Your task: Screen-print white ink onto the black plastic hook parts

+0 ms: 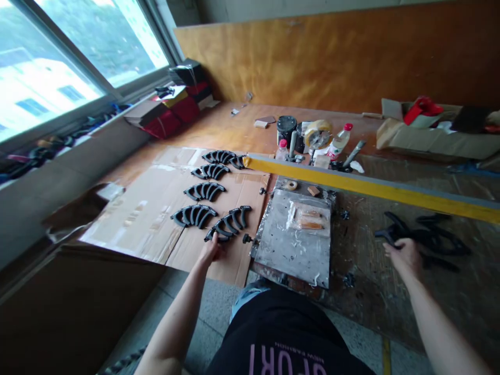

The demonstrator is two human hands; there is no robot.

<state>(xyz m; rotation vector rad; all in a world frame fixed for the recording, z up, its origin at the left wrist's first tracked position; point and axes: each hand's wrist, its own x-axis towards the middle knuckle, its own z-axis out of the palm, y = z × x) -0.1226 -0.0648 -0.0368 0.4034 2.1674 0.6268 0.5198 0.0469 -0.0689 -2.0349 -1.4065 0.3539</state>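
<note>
My left hand is closed at the near end of a row of black curved parts on the cardboard, its thumb on the lowest piece. More fanned rows lie beyond it, such as the nearest row to the left and a middle row. On the dark tabletop at the right, my right hand grips a black curved part between thumb and fingers. Loose black parts lie just beside that hand. The exact shape of the gripped part is partly hidden by my fingers.
A metal plate between my hands bears a plastic bag and a tape roll. Behind it runs a yellow-faced bar. Bottles, including a red-capped one, and a black tub stand farther back. An open carton is far right.
</note>
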